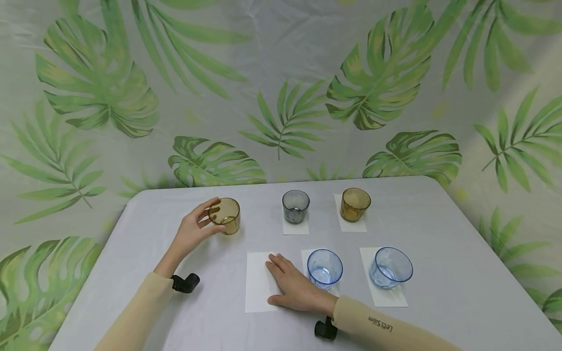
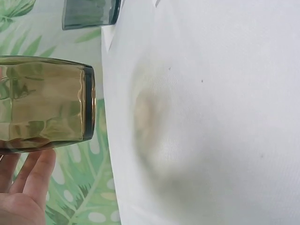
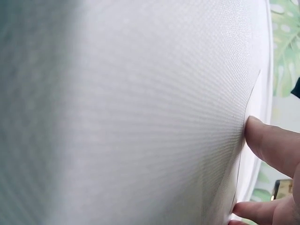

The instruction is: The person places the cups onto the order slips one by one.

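At the left of the table in the head view, my left hand [image 1: 193, 231] grips an amber glass [image 1: 231, 224] between thumb and fingers. The left wrist view shows the same amber glass [image 2: 47, 103] raised a little off the white cloth, with a blurred shadow beneath it. My right hand [image 1: 294, 287] rests with extended fingers on the right part of a white sheet of paper [image 1: 256, 282]. In the right wrist view, a thumb and fingertips [image 3: 262, 136] touch that sheet's surface. Just right of this hand stands a blue glass [image 1: 325, 268] on another sheet, partly hidden by the hand and wrist.
A grey glass [image 1: 296, 207] and a second amber glass [image 1: 355, 204] stand on white papers in the back row. Another blue glass [image 1: 391, 268] sits on paper at the front right. Behind the white-covered table [image 1: 452, 273] hangs a leaf-patterned cloth [image 1: 290, 58].
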### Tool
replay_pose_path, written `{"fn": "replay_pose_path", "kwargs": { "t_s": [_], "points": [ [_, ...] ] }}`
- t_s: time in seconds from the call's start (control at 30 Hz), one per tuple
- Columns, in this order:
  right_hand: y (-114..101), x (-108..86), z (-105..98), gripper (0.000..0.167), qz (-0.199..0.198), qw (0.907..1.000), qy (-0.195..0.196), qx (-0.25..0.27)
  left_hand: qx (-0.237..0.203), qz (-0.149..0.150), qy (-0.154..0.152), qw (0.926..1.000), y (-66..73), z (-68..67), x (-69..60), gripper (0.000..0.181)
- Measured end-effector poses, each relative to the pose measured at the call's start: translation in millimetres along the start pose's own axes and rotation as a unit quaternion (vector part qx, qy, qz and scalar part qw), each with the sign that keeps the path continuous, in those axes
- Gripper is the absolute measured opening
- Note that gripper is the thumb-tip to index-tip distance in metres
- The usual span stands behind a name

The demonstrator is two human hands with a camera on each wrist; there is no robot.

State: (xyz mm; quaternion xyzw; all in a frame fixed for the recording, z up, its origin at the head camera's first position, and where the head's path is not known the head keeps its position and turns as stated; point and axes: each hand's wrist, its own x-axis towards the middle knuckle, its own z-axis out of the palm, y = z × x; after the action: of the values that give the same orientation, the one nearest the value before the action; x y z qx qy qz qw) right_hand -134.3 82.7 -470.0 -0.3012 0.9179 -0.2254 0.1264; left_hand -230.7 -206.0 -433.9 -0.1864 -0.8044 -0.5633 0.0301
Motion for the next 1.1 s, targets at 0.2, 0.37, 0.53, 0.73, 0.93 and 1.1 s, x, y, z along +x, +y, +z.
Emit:
{"fn": "replay_pose_path", "kwargs": {
  "t_s": [0.2, 0.37, 0.53, 0.73, 0.93, 1.1],
  "points": [
    [0.9, 0.3, 0.5, 0.079, -0.002, 1.0000, 0.002, -0.005, -0.010, 0.003, -0.011, 0.9999, 7.7, 3.6, -4.8, 0.074],
    [1.4, 0.6, 0.8, 0.079, -0.001, 1.0000, -0.001, -0.009, -0.014, 0.007, -0.021, 0.9997, 10.7, 6.6, -9.0, 0.073],
    [1.1, 0.5, 1.3, 0.079, -0.002, 1.0000, 0.000, -0.010, -0.015, 0.012, -0.033, 0.9993, 13.5, 9.9, -14.5, 0.074],
    [1.5, 0.9, 1.5, 0.079, -0.001, 1.0000, -0.001, -0.009, -0.015, 0.020, -0.039, 0.9989, 13.5, 13.2, -20.2, 0.074],
    [1.7, 1.0, 1.1, 0.079, 0.000, 0.9999, -0.003, -0.011, -0.012, 0.032, -0.052, 0.9980, 15.9, 17.1, -26.1, 0.073],
    [1.7, 1.4, 1.5, 0.079, -0.003, 0.9999, -0.001, -0.010, -0.015, 0.035, -0.065, 0.9971, 20.0, 20.4, -31.1, 0.074]
  ]
}}
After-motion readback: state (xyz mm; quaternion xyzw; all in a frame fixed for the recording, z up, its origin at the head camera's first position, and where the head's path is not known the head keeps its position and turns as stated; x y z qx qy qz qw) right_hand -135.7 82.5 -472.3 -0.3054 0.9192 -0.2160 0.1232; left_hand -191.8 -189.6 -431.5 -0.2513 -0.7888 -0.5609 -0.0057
